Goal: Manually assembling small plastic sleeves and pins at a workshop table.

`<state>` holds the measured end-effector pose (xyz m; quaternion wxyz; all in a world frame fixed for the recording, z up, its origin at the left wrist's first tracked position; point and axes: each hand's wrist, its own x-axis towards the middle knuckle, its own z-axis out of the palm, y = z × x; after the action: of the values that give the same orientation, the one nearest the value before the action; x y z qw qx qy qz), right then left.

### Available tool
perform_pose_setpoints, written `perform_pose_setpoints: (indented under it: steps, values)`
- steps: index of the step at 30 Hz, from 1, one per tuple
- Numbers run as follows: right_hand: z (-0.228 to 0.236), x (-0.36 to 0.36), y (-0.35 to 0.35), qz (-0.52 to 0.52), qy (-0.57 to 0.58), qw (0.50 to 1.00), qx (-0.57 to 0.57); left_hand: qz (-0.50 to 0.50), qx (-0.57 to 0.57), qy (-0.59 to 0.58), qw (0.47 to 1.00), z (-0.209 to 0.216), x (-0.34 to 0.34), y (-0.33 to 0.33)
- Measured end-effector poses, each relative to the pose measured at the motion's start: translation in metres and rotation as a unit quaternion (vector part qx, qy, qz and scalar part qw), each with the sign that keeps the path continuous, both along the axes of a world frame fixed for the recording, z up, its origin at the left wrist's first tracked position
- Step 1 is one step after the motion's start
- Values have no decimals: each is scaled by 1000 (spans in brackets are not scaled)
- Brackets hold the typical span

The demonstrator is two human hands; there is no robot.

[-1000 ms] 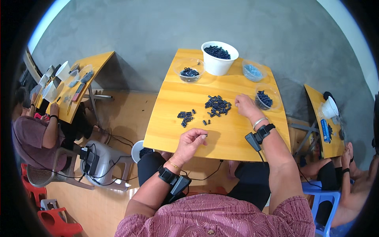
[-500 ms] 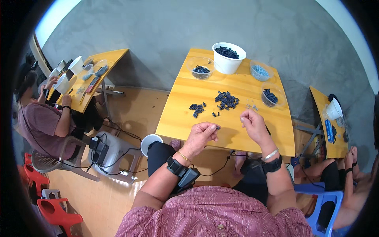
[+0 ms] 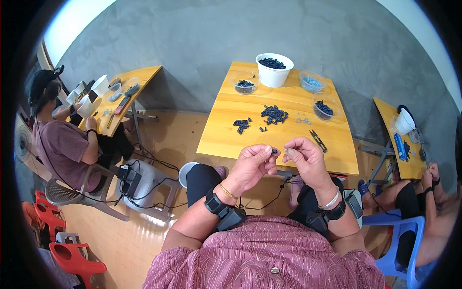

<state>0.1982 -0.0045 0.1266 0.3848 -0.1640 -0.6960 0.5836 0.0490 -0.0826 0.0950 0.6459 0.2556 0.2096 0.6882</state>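
Observation:
My left hand (image 3: 252, 166) is closed in a pinch on a small black plastic piece (image 3: 274, 151), which sticks out past the thumb and forefinger. Close beside it, my right hand (image 3: 308, 156) pinches thumb and forefinger together; what they hold is too small to make out. Both hands are above the near edge of the wooden table (image 3: 221, 139). Beyond them lie a heap of black pieces (image 3: 275, 114), a smaller group of black pieces (image 3: 241, 126), and a few tiny silvery bits (image 3: 303, 120). Dark thread snips (image 3: 318, 140) rest to the right.
Along the table's far side stand a white bucket (image 3: 273, 74) of black pieces and clear bowls: one with black rings (image 3: 245, 85), one with pale blue bits (image 3: 311, 83), one with black pieces (image 3: 325, 110). A person (image 3: 67, 130) sits left; another person's hands (image 3: 429, 178) show right.
My right hand has come left and down toward the left hand, and the two now nearly meet. The view has shifted slightly, and the thread snips have come out from behind my right hand.

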Motion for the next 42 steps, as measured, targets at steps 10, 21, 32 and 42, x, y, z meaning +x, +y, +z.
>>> perform_pose_setpoints:
  steps: [10, 21, 32, 42]
  values:
    - [7, -1, -14, -28, -25, 991, 130, 85, -1, 135, 987, 7, 9, -12]
    - [11, -7, -15, -93, -31, 933, 347, 142, -3, 163, 976, 5, 14, -9]
    - [15, -14, -21, -96, -39, 944, 315, 136, 15, 169, 976, 5, 10, -6]
    - [-11, -19, -19, -83, -109, 898, 418, 159, -33, 102, 981, -1, 12, -1]
